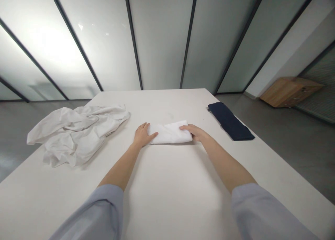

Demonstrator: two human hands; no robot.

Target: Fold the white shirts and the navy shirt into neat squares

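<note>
A folded white cloth [169, 132] lies in the middle of the white table [172, 184]. At its left end, my left hand [143, 134] rests with the thumb spread over the cloth's edge and the other fingers pointing forward. My right hand [194, 131] grips the right end, thumb on top and fingers underneath, partly hidden. Further left is a crumpled white cloth [81, 131], touched by neither hand. To the right, a folded dark blue cloth [230, 123] lies near the table's right edge.
Frosted glass panels [162, 41] with dark frames stand beyond the table's far edge. A wooden cabinet [285, 91] is on the grey floor at the far right. Part of the crumpled cloth reaches the table's left edge.
</note>
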